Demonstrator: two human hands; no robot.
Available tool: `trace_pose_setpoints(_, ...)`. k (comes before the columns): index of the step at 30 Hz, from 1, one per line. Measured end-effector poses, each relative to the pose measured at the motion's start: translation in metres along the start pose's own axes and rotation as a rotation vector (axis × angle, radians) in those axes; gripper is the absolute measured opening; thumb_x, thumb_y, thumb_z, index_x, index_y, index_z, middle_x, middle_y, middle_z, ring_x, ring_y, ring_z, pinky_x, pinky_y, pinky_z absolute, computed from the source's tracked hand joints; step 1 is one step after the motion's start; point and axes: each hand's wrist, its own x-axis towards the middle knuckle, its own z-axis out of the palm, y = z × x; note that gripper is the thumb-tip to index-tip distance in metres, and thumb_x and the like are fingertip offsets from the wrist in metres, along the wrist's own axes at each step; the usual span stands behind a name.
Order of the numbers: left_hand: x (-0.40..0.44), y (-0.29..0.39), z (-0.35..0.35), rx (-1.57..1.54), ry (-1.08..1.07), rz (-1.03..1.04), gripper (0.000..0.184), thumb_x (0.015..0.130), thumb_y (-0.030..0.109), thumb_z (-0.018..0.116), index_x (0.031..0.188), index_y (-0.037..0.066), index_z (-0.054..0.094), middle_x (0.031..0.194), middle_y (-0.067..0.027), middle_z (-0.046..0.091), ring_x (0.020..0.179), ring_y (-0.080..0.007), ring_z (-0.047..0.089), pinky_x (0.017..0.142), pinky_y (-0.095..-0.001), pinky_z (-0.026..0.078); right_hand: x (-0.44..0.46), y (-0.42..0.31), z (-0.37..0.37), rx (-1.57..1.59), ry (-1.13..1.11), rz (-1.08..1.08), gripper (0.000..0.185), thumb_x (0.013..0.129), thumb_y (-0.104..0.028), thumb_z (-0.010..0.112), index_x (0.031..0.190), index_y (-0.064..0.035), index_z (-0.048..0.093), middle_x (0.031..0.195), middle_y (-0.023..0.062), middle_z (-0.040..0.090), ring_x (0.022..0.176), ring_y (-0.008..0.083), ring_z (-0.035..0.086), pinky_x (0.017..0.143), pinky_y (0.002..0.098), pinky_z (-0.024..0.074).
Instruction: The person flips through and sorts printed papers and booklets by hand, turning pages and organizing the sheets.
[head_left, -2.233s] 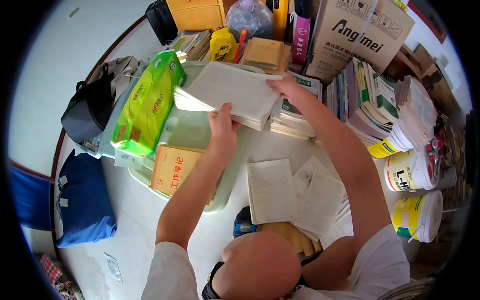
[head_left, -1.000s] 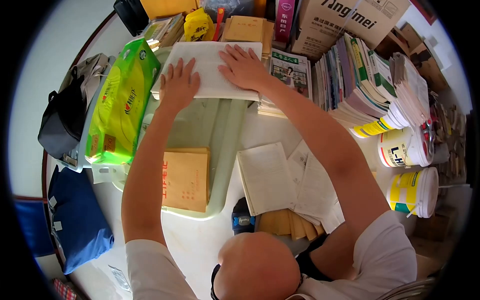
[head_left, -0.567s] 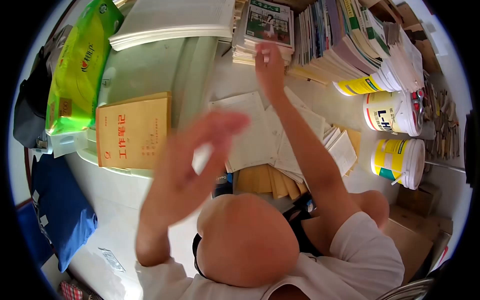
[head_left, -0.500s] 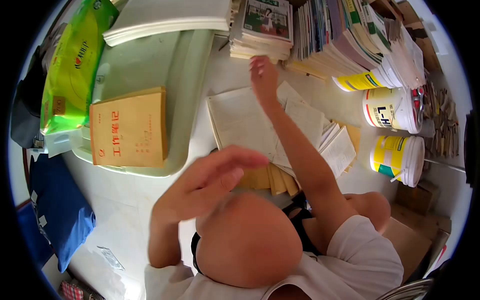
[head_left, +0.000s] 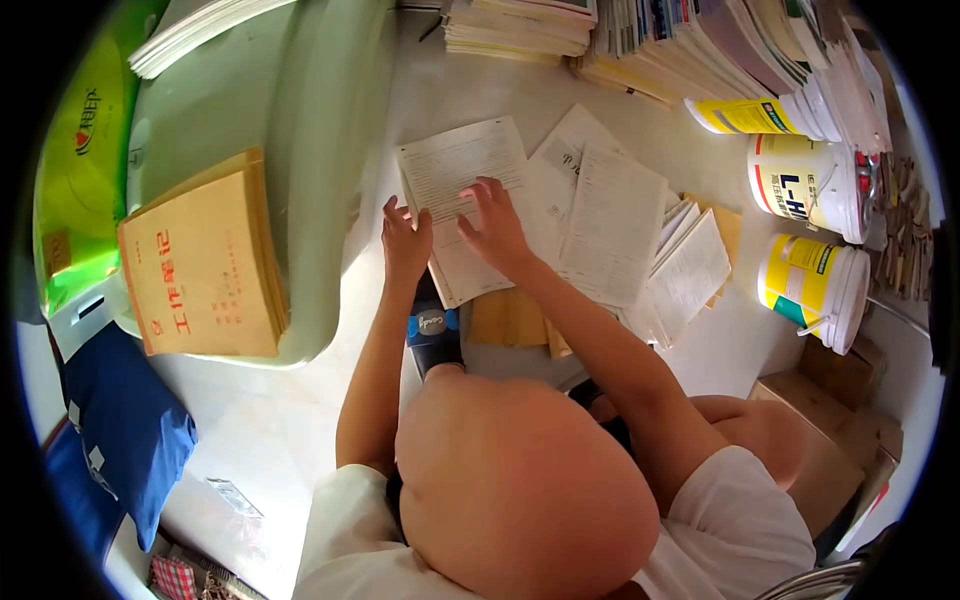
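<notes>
A printed stack of papers [head_left: 470,150] lies on the floor in front of me. My left hand [head_left: 407,242] is at the left edge of the stack, thumb and fingers apart; whether it touches the paper I cannot tell. Over the printed page hovers or rests my right hand [head_left: 497,225], its fingers spread with nothing between them. Right of the stack, another printed sheet [head_left: 612,225] overlaps more loose papers [head_left: 685,275]. Brown envelopes [head_left: 505,318] show from beneath the papers.
On the left, a pale green plastic bin [head_left: 330,200] bears brown notebooks [head_left: 205,265] and a green tissue pack [head_left: 85,150]. Stacked magazines [head_left: 520,30] line the back. White and yellow buckets [head_left: 800,185] stand at the right, near cardboard boxes [head_left: 810,440]. A blue cloth bundle [head_left: 130,410] lies lower left.
My right hand has come back from near the magazines to the printed stack. My left hand has moved forward from above my knee to the stack's left edge. The view has shifted.
</notes>
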Motion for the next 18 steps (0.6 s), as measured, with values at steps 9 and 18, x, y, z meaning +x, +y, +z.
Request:
trace_pose_setpoints(9,0.001,0.013,0.014,-0.18,-0.137,-0.048,0.036,0.108,0.028,0.061,0.126,-0.002,0.067,0.101,-0.0167,0.076,0.089,-0.0279,0.072,0.084,-0.0406,0.055,0.016,0.012,-0.002,0.104,-0.063,0.071,0.044,0.09,-0.024,0.079,0.124,-0.002,0.061,0.135,0.0234,0.056,0.124,0.0433,0.058,0.104,0.0486,0.0506)
trace_pose_setpoints(18,-0.017,0.027,0.011,-0.606,-0.342,-0.227,0.036,0.114,0.03,0.057,0.131,0.0,0.067,0.1,-0.0009,0.073,0.086,-0.0104,0.062,0.078,-0.0306,0.052,0.047,0.02,-0.021,0.4,-0.259,0.299,0.064,0.09,-0.04,0.082,0.135,0.0018,0.063,0.129,0.0209,0.07,0.124,0.0337,0.067,0.105,0.0416,0.0531)
